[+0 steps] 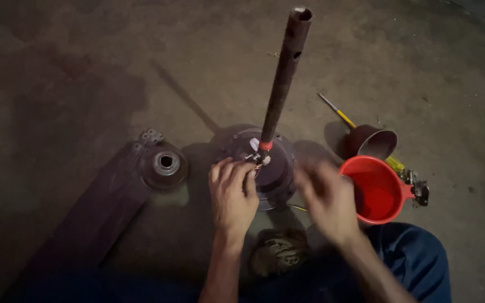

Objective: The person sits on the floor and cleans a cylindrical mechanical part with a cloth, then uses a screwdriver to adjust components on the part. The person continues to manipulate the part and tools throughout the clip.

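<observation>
While we look down from the head camera, these lines run from our body outward.

Knee: our blue trouser leg (416,252) fills the lower right corner.
Rag: a crumpled dark cloth (280,251) lies on the floor between our forearms.
Left hand: our left hand (232,193) rests on the near left side of the round motor housing (276,174), fingertips bent at the small white and metal bits at the pipe's foot; we cannot tell whether anything is pinched between them.
Right hand: our right hand (328,199) is blurred, fingers spread and loose, grasping nothing, just right of the housing.
Housing: it sits on the concrete floor (85,67) at the middle of the view, in front of us.
Pipe: a dark pipe (284,73) with holes stands up from the housing, with a red ring near its base.
Bowl: a red plastic bowl (378,191) sits right of our right hand.
Cup: a dark metal cup (374,141) lies tipped behind the bowl, across a yellow-handled tool (343,118).
Blade: a long dark blade (91,219) with a round hub (165,164) lies at left.
</observation>
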